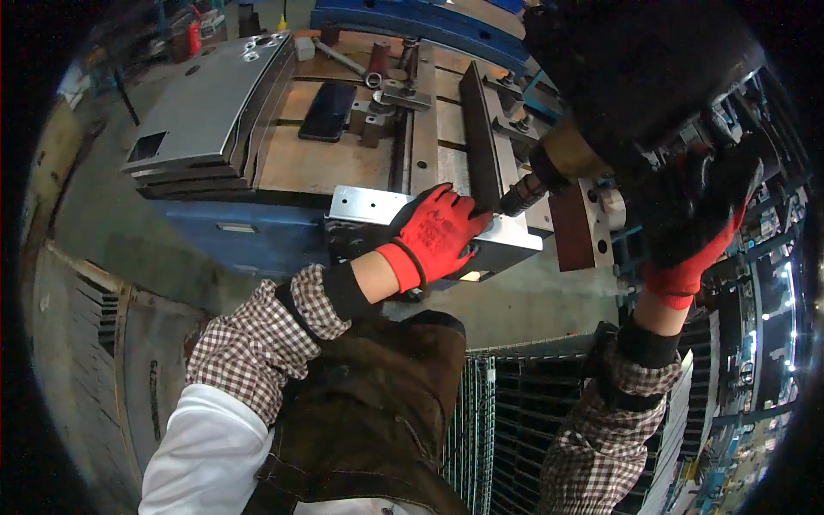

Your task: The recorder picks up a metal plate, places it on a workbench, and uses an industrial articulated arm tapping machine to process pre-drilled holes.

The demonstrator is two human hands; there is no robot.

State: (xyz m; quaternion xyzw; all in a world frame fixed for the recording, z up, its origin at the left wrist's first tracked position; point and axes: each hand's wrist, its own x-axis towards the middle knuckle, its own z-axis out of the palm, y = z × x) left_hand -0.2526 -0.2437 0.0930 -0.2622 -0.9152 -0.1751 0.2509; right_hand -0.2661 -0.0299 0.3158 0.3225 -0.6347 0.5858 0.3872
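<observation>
My left hand [439, 233], in a red glove, is closed over a bent sheet metal part [369, 204] at the table's near edge. Small holes show in the part's bright top face. Just beyond my fingers, the tip of a dark spindle tool [520, 196] points down at the part's right end, touching or very close. It comes out of a large dark machine head [644, 77]. At the right, my right hand [699, 219], in a red and black glove, is raised beside the machine head. Its fingers look wrapped round something dark that I cannot make out.
A stack of grey metal plates [206, 94] sits on the table's left. A phone [328, 112], a wrench [343, 62] and clamp blocks [403, 96] lie on the slotted table. A long dark bar [477, 129] runs beyond my left hand; a reddish-brown block [579, 227] stands right.
</observation>
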